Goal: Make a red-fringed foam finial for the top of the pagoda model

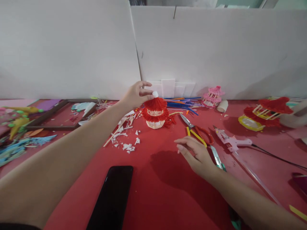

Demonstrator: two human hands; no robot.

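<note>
A small two-tiered pavilion model (155, 113) with red pipe-cleaner roofs and a pale base stands upright on the red table. On its top sits a small white foam piece (155, 94). My left hand (136, 95) reaches over from the left, thumb and a finger pinched at that piece, the index finger raised. Lower right of the model, my right hand (198, 156) hovers above the table with fingers loosely apart and nothing in them. Closest to it are scissors (201, 135) with orange-red handles, yellow strips and a utility knife (217, 156).
A black phone (111, 198) lies in front. White foam scraps (128, 147) are scattered left of the model. Pipe cleaners (182, 103) lie behind it. To the right are a pink glue gun (231, 140), a pink pavilion (213, 95) and a tilted red-and-yellow pavilion (266, 113) near another person's hand.
</note>
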